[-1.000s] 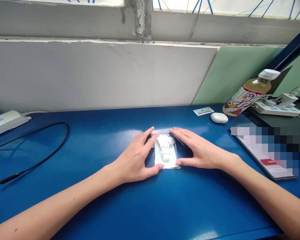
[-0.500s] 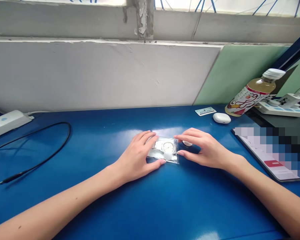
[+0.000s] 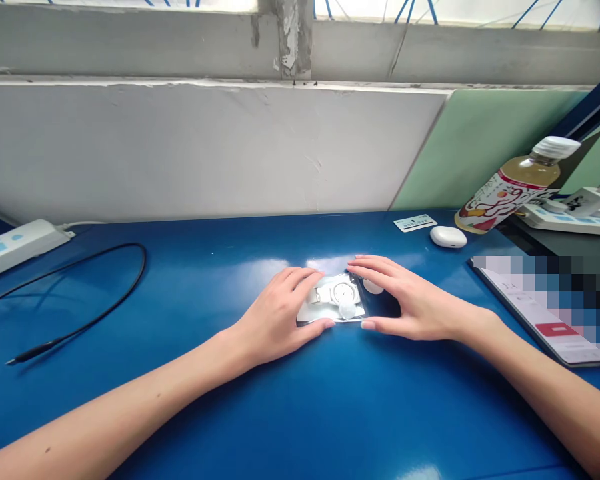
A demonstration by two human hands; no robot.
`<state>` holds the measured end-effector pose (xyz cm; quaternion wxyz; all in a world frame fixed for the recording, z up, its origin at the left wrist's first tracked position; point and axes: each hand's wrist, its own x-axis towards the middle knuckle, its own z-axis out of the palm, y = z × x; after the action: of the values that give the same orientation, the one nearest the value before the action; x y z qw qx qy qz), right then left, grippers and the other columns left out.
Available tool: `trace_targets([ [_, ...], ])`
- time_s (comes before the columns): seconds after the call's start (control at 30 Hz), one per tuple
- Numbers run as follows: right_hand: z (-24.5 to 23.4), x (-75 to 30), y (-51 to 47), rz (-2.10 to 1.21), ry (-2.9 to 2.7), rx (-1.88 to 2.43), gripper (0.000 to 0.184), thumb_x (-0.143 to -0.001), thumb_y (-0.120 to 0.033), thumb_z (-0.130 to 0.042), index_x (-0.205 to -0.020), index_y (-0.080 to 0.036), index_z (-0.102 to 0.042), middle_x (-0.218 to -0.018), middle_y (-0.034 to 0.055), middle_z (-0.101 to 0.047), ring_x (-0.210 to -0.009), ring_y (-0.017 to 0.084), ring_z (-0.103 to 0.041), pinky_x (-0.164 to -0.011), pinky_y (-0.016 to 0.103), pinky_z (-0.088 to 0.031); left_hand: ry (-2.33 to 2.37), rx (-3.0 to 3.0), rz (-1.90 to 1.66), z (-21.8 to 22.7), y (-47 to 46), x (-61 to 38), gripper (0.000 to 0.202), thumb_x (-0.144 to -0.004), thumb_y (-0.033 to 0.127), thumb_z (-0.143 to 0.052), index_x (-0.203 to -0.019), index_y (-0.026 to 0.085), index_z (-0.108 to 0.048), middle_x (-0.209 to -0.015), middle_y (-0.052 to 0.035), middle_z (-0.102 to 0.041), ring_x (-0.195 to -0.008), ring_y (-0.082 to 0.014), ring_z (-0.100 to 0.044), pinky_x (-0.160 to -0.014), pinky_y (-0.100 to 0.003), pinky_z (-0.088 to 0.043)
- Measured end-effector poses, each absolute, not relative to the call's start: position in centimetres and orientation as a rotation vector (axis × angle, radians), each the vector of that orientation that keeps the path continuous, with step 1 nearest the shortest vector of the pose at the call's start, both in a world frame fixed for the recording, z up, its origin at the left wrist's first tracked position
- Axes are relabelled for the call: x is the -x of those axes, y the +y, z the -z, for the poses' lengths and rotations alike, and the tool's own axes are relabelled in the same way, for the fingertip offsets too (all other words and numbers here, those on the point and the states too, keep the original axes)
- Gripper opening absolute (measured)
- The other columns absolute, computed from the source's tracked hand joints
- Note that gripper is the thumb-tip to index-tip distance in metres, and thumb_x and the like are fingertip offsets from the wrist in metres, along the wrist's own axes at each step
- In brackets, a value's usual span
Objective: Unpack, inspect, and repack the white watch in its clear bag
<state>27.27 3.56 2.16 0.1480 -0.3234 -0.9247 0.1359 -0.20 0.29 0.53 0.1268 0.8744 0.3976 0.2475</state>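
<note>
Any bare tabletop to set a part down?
Bare: the blue table between left forearm and right forearm; another patch between black cable and left hand. Crowded: the right side, with card, white case, bottle and phone; and the middle, where the bagged watch lies between left hand and right hand.

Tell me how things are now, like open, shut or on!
Watch: in clear packet, face up
Bottle: cap on
White case: shut
Card: lying flat
Phone: screen lit, partly pixelated
Black cable: near end unplugged
Right power strip: charger plugged in
Left hand: open, at packet's left end
Right hand: open, at packet's right end
</note>
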Motion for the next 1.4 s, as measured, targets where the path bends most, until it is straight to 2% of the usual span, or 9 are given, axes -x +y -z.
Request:
trace_targets([
  [0.17, -1.9, -27.5, 3.9, -0.418, -2.652, 1.021, 0.077, -0.085, -0.056, -0.066, -0.147, -0.016, -0.045, -0.152, 0.0201, -0.046, -0.141, 0.037, -0.042, -0.111, 0.054, -0.044, 1.244, -2.555, -0.669, -0.3, 0.4, 0.3, 0.060, -0.090, 0.046, -0.065, -0.139, 0.015, -0.047, -0.139, -0.0171, -0.056, -0.130, -0.0334, -0.051, -0.109, -0.051, -0.045],
  [0.4, -1.7, -28.0, 4.2, -0.455, -2.631, 1.110, 0.075, -0.084, -0.055, -0.066, -0.147, -0.019, -0.044, -0.155, 0.0189, -0.041, -0.144, 0.038, -0.037, -0.112, 0.055, -0.041, 1.431, -2.518, -0.547, 0.2, 0.5, 0.3, 0.068, -0.093, 0.055, -0.057, -0.145, 0.014, -0.043, -0.150, -0.0178, -0.047, -0.147, -0.0389, -0.031, -0.117, -0.061, -0.029],
  [0.83, -1.5, -28.0, 4.4, -0.446, -2.640, 1.089, 0.068, -0.088, -0.056, -0.062, -0.143, -0.017, -0.051, -0.155, 0.0191, -0.043, -0.143, 0.038, -0.040, -0.111, 0.055, -0.043, 1.395, -2.561, -0.392, -1.2, 1.0, 0.4, 0.064, -0.093, 0.061, -0.054, -0.136, 0.014, -0.051, -0.147, -0.0183, -0.050, -0.141, -0.0381, -0.039, -0.116, -0.059, -0.031],
  [0.97, -1.6, -28.2, 4.8, -0.302, -2.717, 0.895, 0.079, -0.083, -0.060, -0.066, -0.146, -0.017, -0.048, -0.151, 0.0187, -0.049, -0.142, 0.039, -0.039, -0.111, 0.058, -0.042, 1.359, -2.635, -0.435, -1.1, 1.1, 0.6, 0.057, -0.098, 0.057, -0.047, -0.135, 0.015, -0.054, -0.145, -0.0166, -0.053, -0.138, -0.0369, -0.043, -0.114, -0.056, -0.034],
  [1.03, -1.6, -28.1, 4.8, -0.225, -2.693, 0.841, 0.066, -0.087, -0.052, -0.066, -0.143, -0.019, -0.052, -0.145, 0.0172, -0.055, -0.136, 0.037, -0.048, -0.107, 0.055, -0.047, 1.349, -2.651, -0.454, -1.0, 1.2, 0.8, 0.055, -0.100, 0.056, -0.043, -0.135, 0.016, -0.055, -0.144, -0.0155, -0.054, -0.137, -0.0364, -0.044, -0.113, -0.055, -0.035],
  [1.1, -1.5, -27.9, 4.6, -0.168, -2.624, 0.792, 0.040, -0.095, -0.035, -0.058, -0.133, -0.022, -0.062, -0.131, 0.0138, -0.066, -0.121, 0.031, -0.061, -0.098, 0.049, -0.053, 1.351, -2.644, -0.464, -1.0, 1.2, 0.8, 0.052, -0.101, 0.054, -0.040, -0.133, 0.016, -0.056, -0.143, -0.0151, -0.055, -0.136, -0.0362, -0.044, -0.112, -0.055, -0.036],
  [1.17, -1.6, -27.6, 4.3, -0.171, -2.499, 0.755, 0.029, -0.097, -0.024, -0.053, -0.121, -0.024, -0.069, -0.116, 0.0108, -0.073, -0.104, 0.026, -0.068, -0.089, 0.043, -0.056, 1.353, -2.618, -0.476, -1.0, 1.1, 0.8, 0.050, -0.103, 0.051, -0.037, -0.132, 0.016, -0.057, -0.142, -0.0148, -0.055, -0.136, -0.0357, -0.044, -0.112, -0.056, -0.035],
  [1.3, -1.9, -26.9, 3.6, -0.444, -2.152, 0.831, 0.018, -0.093, -0.024, -0.062, -0.106, -0.023, -0.075, -0.103, 0.0076, -0.077, -0.090, 0.023, -0.072, -0.079, 0.036, -0.058, 1.329, -2.561, -0.561, -1.0, 1.0, 0.8, 0.047, -0.105, 0.045, -0.032, -0.134, 0.014, -0.053, -0.139, -0.0155, -0.058, -0.134, -0.0339, -0.047, -0.112, -0.057, -0.035],
  [1.4, -2.1, -26.6, 3.5, -0.705, -1.953, 0.970, 0.014, -0.089, -0.033, -0.068, -0.089, -0.022, -0.077, -0.090, 0.0050, -0.078, -0.081, 0.023, -0.072, -0.072, 0.034, -0.058, 1.342, -2.515, -0.615, -0.8, 1.0, 0.8, 0.053, -0.101, 0.048, -0.042, -0.142, 0.014, -0.043, -0.142, -0.0186, -0.054, -0.131, -0.0354, -0.050, -0.110, -0.058, -0.038],
])
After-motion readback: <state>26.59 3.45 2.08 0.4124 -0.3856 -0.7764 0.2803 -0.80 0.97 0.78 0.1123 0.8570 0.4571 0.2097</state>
